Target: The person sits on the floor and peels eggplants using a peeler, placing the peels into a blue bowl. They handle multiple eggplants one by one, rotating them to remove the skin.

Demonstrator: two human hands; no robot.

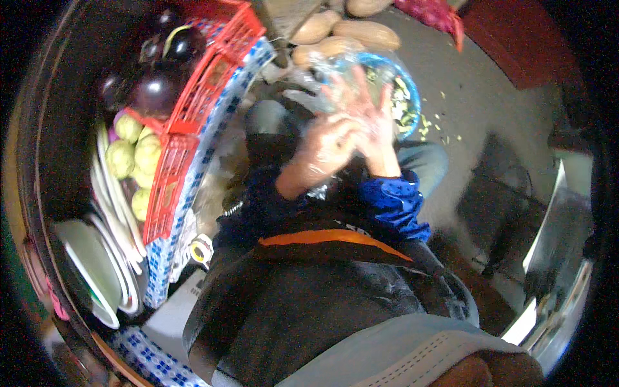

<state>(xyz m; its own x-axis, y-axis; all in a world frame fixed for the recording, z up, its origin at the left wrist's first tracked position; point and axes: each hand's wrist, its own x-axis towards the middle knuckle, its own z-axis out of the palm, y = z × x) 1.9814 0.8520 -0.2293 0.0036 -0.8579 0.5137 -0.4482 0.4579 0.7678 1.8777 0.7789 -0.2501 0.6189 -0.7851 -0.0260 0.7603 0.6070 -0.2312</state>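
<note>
A bright blue rounded basin (414, 103) holds pale green and whitish chopped vegetable pieces (401, 106), near clear, whitish-glinting thin plastic film (306, 90) and smooth tan oblong squashes (366, 35). The loose fabric sleeve (391, 201) is royal blue with small spots, and an orange band (329, 239) crosses the black cloth garment (290, 290). Red lattice plastic crates (173, 184), glossy purple-black round eggplants (155, 90), pale yellow-green roundish vegetables (121, 159) and blue-and-white checked cloth (235, 97) colour the left.
</note>
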